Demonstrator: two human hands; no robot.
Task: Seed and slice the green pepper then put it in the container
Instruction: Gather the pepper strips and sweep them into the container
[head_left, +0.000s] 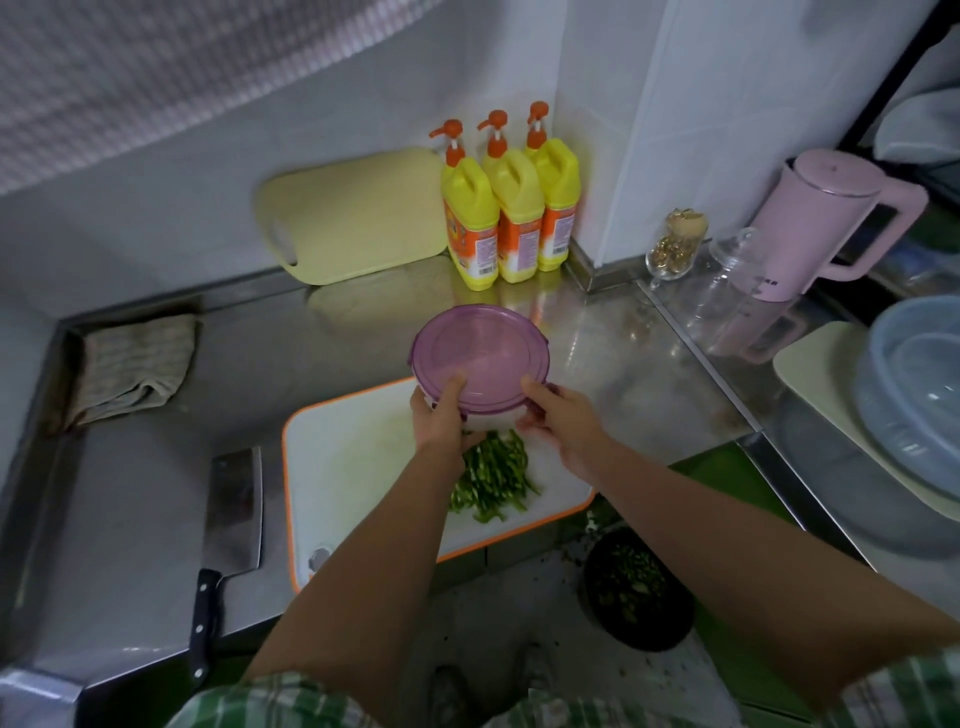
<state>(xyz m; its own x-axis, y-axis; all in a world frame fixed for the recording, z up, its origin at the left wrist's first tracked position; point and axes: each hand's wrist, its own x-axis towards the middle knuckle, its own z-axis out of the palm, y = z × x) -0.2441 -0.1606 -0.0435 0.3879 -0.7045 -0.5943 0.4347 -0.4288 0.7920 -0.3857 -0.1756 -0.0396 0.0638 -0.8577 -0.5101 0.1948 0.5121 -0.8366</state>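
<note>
- Cleaver (234, 509) — lay on worktop (145, 467), left of cutting board (353, 457).
- Pepper strips (493, 478) — lay on board, lengthwise toward container (480, 358).
- Container, lidded — left hand (439, 421) and right hand (563, 421) fingers gripped its near rim.

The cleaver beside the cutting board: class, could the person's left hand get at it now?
Probably, but not at once. The cleaver lies on the counter left of the cutting board, nothing between; yet the left hand grips the purple-lidded container, with the right hand, and must let go first.
</note>
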